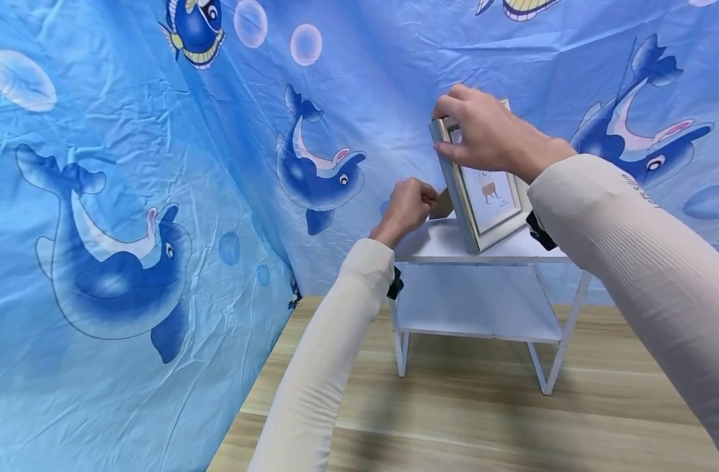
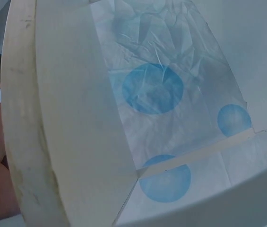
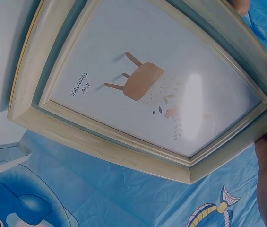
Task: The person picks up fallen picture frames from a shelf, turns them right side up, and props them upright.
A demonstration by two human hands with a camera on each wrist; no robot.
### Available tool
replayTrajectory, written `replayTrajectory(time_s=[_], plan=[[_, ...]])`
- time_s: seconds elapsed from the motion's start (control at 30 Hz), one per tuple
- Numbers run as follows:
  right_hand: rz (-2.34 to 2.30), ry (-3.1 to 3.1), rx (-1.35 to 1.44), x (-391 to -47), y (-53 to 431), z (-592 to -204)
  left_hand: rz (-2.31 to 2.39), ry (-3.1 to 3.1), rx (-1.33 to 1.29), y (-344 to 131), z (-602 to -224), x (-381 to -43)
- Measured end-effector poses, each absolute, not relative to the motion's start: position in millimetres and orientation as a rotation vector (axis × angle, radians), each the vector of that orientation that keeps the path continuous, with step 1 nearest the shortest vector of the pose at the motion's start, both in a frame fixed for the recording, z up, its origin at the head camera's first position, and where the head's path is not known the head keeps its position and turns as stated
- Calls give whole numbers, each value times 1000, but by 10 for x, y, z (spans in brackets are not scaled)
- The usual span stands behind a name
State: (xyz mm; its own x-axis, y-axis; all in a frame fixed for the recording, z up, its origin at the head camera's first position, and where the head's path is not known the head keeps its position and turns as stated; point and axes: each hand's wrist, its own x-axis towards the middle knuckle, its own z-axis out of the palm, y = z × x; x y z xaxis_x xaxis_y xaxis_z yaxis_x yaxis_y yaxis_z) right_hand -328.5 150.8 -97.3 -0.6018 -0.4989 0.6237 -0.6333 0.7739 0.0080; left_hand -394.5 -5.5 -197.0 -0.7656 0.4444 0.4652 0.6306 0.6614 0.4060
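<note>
A picture frame point(image 1: 456, 183) with a pale, gold-edged border stands tilted on a white table point(image 1: 524, 244). Its printed sheet point(image 3: 109, 61), showing a brown chair and a size label, appears in the right wrist view. My right hand point(image 1: 485, 131) grips the frame's top edge, fingers over the top and thumb on the front. Behind the frame, my left hand point(image 1: 408, 206) pinches a brown back flap point(image 1: 443, 206) between thumb and fingers. In the left wrist view, a cream frame edge point(image 2: 22, 113) runs down the left side, beside part of a hand.
The table has a lower shelf point(image 1: 477, 301) and white metal legs point(image 1: 402, 354). Blue curtains point(image 1: 229, 196) printed with dolphins, fish and bubbles hang behind and to the left. Below is a wood-pattern floor point(image 1: 453, 419). Black bands sit at both wrists.
</note>
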Motion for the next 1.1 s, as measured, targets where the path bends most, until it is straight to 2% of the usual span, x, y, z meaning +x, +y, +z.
replayTrajectory(time_s=[1.1], plan=[[281, -2331, 875, -3386, 1530, -978, -780, -2579, -818, -20, -1981, -4007]])
